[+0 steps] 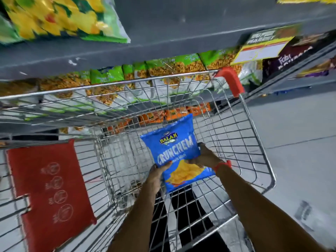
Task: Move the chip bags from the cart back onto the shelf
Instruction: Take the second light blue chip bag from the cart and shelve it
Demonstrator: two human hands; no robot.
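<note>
We count one red child-seat flap at the left of one wire cart, and one blue chip bag inside the basket, held above its wire floor. Two hands are on that bag. Our left hand has its grip clamped on the bag's lower left edge, thumb across the front. Our right hand is clamped on the right edge, fingers curled behind the pack; a red band circles that wrist. Beyond the cart's far rim stands the grey shelf, with one yellow and green bag on top at left, a row of green packs beneath too blurred to count, and one yellow price tag at right.
</note>
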